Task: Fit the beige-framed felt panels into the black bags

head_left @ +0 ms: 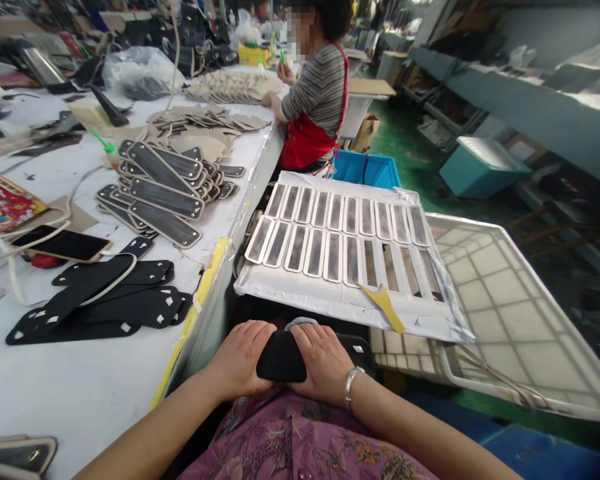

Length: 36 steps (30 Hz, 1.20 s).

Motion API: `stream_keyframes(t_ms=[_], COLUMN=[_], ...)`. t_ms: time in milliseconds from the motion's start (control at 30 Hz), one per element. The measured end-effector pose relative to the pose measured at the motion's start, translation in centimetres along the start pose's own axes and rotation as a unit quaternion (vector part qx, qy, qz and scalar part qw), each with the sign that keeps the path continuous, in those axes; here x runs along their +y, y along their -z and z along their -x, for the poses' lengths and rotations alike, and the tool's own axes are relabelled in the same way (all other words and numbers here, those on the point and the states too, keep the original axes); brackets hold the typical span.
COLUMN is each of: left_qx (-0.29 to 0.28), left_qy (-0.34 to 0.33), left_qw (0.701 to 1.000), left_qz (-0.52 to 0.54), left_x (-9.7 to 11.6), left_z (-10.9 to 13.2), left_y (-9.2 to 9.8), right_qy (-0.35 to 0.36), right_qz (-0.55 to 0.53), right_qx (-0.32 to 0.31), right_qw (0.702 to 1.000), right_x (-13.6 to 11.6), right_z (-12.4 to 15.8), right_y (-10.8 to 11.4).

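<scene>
One black strip [281,358] is gripped between the left hand [244,355] and the right hand [326,360], just in front of the person's purple shirt [305,443]. Past the hands I see a white board [300,291] bearing two rows of pale-rimmed strips [333,257] and a yellow scraper [386,310]. More black pieces [113,300] overlap on the table [95,393] to the left.

A green workshop floor [411,155] stretches back beside a long white-topped worktable [95,390] edged partly with yellow tape [216,262]. Along the right side, a long grey-blue workbench [520,107] with open shelving [443,100] beneath recedes into a blurred background.
</scene>
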<state>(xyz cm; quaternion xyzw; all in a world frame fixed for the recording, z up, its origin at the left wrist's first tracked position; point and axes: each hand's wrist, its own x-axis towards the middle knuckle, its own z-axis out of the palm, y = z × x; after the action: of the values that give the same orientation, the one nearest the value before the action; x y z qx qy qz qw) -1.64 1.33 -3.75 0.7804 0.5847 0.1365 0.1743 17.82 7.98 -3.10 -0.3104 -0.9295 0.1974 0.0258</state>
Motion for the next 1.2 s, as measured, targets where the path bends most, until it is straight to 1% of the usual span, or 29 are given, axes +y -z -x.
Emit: stream_keyframes(t_ms=[167, 267, 433, 500, 567, 667, 733, 867, 933, 1067, 1200], left_qx=[0.002, 0.001, 0.01, 0.005, -0.01, -0.018, -0.002, 0.068, 0.09, 0.106, 0.129], left_qy=[0.003, 0.003, 0.004, 0.002, 0.016, 0.08, 0.122, 0.171, 0.182, 0.179, 0.186], left_qw=[1.0, 1.0, 1.0, 0.998, 0.992, 0.972, 0.952, 0.917, 0.908, 0.896, 0.886], left_qz=[0.004, 0.002, 0.02, 0.058, 0.121, 0.221, 0.279, 0.353, 0.365, 0.393, 0.405], left_x=[0.4, 0.6, 0.2, -0.3, -0.8, -1.4, -1.5, -1.5, -1.3, -0.9, -0.6], left_z=[0.3, 0.2, 0.5, 1.0, 1.8, 3.2, 3.9, 4.2, 4.0, 3.8, 3.7], left_y=[0.1, 0.0, -0.1, 0.1, 0.4, 0.6, 0.2, -1.2, -1.9, -2.6, -2.8], right_qy=[0.005, -0.009, -0.019, -0.023, -0.025, -0.031, -0.035, -0.036, -0.031, -0.041, -0.054], right_qz=[0.005, 0.024, 0.045, 0.045, 0.042, 0.034, 0.028, 0.025, 0.027, 0.04, 0.043], right_qx=[-0.007, -0.004, -0.008, -0.016, -0.018, -0.021, -0.029, -0.047, -0.044, -0.024, -0.036], right_qw=[1.0, 1.0, 0.999, 0.999, 0.999, 0.999, 0.999, 0.998, 0.998, 0.998, 0.997], right_x=[0.2, 0.1, -0.3, -0.4, -0.4, -0.5, -0.6, -0.8, -0.7, -0.8, -1.1], right_z=[0.2, 0.2, -0.1, -0.1, -0.2, -0.4, -0.7, -1.4, -1.7, -2.2, -3.2], right_y=[-0.1, -0.2, -0.3, -0.2, -0.1, 0.1, 0.2, 0.3, 0.3, -0.1, -0.5])
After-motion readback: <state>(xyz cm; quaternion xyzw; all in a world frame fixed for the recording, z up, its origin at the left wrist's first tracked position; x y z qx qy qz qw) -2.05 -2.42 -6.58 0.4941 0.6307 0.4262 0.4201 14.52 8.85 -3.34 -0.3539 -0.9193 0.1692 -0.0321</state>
